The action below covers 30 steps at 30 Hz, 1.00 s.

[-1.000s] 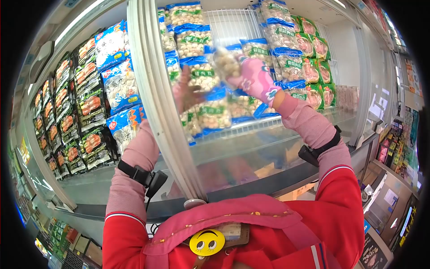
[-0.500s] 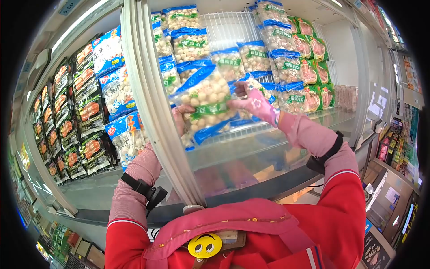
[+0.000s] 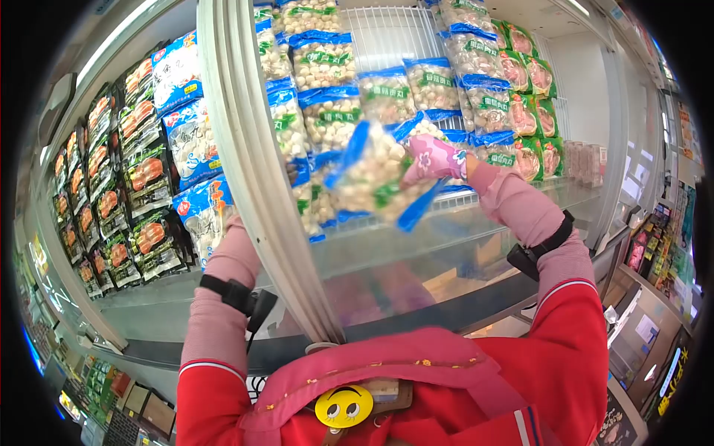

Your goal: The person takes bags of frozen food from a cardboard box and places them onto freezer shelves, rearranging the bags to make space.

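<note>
The right hand (image 3: 431, 158), in a pink flower-print glove, is clamped on the upper edge of a clear plastic bag of pale round balls with blue trim and a green label (image 3: 375, 178), which hangs tilted and blurred in front of the white wire shelf (image 3: 446, 199) inside the open freezer case. The left hand is hidden behind the white door frame (image 3: 253, 163); only its pink ribbed sleeve (image 3: 227, 267) shows, so its grip cannot be told. Matching bags (image 3: 327, 111) stand in rows behind. Judged step: positioning the bag at the shelf front. The next move calls for turning the bag upright and aligning it with a gap among the rows.
</note>
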Each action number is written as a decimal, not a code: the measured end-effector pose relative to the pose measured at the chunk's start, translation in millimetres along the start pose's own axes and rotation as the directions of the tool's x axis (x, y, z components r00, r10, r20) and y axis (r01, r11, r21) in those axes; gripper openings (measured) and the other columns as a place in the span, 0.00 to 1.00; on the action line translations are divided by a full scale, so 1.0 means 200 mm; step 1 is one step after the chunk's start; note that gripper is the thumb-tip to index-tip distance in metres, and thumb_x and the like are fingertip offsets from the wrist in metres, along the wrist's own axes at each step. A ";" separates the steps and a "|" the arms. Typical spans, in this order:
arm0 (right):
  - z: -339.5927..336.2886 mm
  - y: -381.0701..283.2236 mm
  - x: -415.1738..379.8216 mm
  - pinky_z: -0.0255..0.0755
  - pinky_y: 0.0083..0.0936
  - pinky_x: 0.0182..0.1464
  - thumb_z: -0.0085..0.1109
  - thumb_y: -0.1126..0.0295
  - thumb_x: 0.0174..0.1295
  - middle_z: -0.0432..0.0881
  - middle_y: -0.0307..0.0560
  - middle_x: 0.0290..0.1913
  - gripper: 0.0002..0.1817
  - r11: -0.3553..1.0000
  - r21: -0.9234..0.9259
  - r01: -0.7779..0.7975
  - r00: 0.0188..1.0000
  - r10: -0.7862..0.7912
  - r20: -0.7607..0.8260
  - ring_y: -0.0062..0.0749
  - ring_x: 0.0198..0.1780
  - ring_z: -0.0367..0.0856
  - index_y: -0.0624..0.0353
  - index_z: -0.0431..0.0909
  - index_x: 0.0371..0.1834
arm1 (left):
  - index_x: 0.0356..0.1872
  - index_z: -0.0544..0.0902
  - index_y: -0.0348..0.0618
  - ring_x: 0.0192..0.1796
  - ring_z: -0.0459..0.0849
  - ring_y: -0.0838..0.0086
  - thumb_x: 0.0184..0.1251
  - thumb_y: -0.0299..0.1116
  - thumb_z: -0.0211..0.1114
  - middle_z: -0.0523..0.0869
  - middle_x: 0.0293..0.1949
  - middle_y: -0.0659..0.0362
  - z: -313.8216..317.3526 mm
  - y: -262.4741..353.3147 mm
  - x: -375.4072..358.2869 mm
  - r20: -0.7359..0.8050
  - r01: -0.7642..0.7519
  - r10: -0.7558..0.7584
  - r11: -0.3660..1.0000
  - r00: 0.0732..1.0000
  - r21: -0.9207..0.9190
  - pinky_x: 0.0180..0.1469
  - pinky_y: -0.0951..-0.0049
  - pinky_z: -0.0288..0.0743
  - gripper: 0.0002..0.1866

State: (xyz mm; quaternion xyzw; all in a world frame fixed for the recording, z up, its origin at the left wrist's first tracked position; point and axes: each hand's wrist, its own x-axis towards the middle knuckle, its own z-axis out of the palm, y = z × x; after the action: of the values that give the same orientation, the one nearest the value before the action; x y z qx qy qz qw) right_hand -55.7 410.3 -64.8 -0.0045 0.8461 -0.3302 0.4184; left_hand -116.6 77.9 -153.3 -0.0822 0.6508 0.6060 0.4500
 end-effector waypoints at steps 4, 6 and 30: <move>-0.05 -0.09 -0.01 0.77 0.32 0.39 0.70 0.57 0.43 0.83 0.58 0.33 0.20 0.802 -0.598 0.015 0.992 0.065 0.113 0.42 0.36 0.83 0.59 0.84 0.35 | 0.59 0.70 0.32 0.56 0.78 0.62 0.60 0.32 0.66 0.79 0.53 0.46 0.01 0.07 0.04 -0.180 -0.179 0.211 0.968 0.961 0.175 0.64 0.64 0.68 0.27; -0.01 -0.16 0.06 0.76 0.34 0.49 0.52 0.62 0.60 0.83 0.58 0.41 0.16 0.769 -0.634 -0.079 0.972 0.201 0.123 0.46 0.45 0.83 0.57 0.83 0.46 | 0.62 0.67 0.33 0.62 0.72 0.60 0.53 0.27 0.71 0.74 0.59 0.48 0.24 0.20 0.06 0.059 -0.379 0.377 0.889 0.924 0.255 0.65 0.66 0.66 0.34; -0.08 1.12 0.21 0.72 0.34 0.55 0.63 0.58 0.52 0.79 0.58 0.52 0.29 0.887 0.098 -0.451 0.731 0.430 -0.529 0.47 0.52 0.79 0.64 0.74 0.55 | 0.55 0.78 0.59 0.75 0.42 0.45 0.57 0.33 0.60 0.51 0.73 0.49 0.68 -0.32 0.19 0.539 -0.571 0.299 0.024 0.788 0.821 0.70 0.37 0.40 0.22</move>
State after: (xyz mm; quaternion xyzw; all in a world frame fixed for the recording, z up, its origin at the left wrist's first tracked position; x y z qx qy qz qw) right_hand -33.9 581.4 -213.6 0.2808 0.9113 -0.1934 0.2306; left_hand -31.5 195.2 -205.5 0.4897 0.8170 0.1677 0.2541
